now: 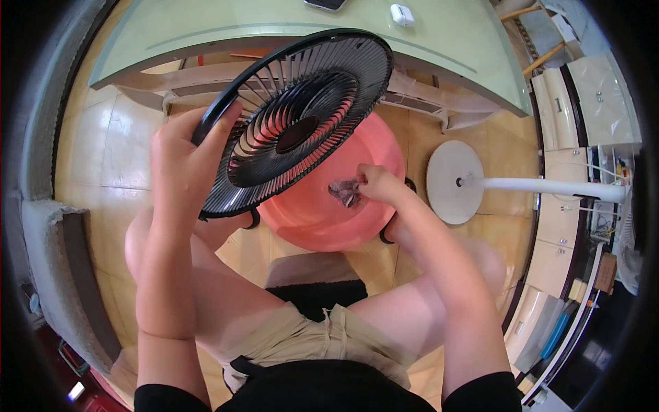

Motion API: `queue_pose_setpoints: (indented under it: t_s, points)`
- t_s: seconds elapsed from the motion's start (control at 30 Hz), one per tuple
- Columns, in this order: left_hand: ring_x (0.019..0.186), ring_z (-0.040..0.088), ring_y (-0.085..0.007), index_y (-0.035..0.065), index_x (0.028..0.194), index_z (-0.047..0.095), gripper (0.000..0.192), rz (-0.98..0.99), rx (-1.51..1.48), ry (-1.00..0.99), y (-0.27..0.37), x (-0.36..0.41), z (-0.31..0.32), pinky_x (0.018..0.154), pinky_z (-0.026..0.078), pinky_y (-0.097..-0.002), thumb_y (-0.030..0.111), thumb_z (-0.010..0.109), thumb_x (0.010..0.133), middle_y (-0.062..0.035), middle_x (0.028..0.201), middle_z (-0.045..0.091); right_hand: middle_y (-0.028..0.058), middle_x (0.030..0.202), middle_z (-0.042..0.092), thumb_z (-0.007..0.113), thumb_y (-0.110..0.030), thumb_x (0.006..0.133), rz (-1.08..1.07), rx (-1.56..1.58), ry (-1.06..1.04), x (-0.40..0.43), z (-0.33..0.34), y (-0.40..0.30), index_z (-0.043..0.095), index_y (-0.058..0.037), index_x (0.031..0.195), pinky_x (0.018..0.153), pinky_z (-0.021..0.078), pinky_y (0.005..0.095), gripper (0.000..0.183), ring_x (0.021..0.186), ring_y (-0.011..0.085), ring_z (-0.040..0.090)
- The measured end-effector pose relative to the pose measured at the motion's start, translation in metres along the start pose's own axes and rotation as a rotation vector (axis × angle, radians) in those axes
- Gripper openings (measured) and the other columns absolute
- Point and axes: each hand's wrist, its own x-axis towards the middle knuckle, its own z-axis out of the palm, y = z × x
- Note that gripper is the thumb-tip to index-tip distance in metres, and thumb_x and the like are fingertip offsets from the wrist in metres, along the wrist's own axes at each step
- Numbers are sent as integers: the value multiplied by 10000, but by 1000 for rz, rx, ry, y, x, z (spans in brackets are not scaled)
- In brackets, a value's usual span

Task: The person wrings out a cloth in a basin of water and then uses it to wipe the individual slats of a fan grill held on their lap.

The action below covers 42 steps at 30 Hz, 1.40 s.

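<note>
A round black fan grille is tilted above the floor, its rim gripped at the left by my left hand. Thin radial ribs surround a solid centre disc on it. My right hand pinches a dark, crumpled cloth below and to the right of the grille. Under both is a pink plastic basin standing between my feet. The cloth hangs over or in the basin; whether it touches the bottom I cannot tell. Part of the basin is hidden behind the grille.
A glass-topped table spans the far side, carrying a phone and a white earbud case. Right of the basin stands a fan's round white base with its white pole. Cabinets line the right; a grey-covered seat is left.
</note>
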Motion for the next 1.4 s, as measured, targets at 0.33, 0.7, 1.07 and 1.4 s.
queue_pose_setpoints:
  t_s: [0.33, 0.7, 1.07, 1.4]
  points:
    - [521, 415, -70, -45, 809, 668, 224, -14, 156, 70, 2, 1, 13, 496, 363, -256, 169, 732, 810, -46, 527, 467, 162, 763, 651, 548, -149, 843, -78, 137, 247, 79, 204, 115, 590, -60, 850, 637, 504, 481, 99, 720, 364, 648]
    - [509, 516, -142, -36, 811, 678, 133, 28, 275, -18, -1, 6, 3, 533, 394, -255, 10, 715, 692, -109, 577, 554, 190, 792, 676, 566, -177, 795, -35, -124, 24, 72, 260, 92, 640, -31, 884, 735, 516, 500, 187, 828, 366, 662]
    - [495, 420, -64, -35, 821, 690, 194, -41, 118, 84, 4, 3, -5, 470, 356, -256, 146, 741, 772, -71, 515, 495, 182, 805, 674, 543, -190, 876, -83, 167, -109, 58, 191, 71, 639, -26, 859, 637, 528, 444, 191, 774, 331, 674]
    - [477, 356, -129, -49, 766, 662, 406, 19, -42, 0, -4, 10, -21, 459, 320, -319, 346, 706, 844, -75, 491, 431, 93, 786, 644, 618, -178, 901, 71, 589, 86, -43, -4, -107, 537, -3, 975, 687, 502, 301, 206, 749, 141, 637]
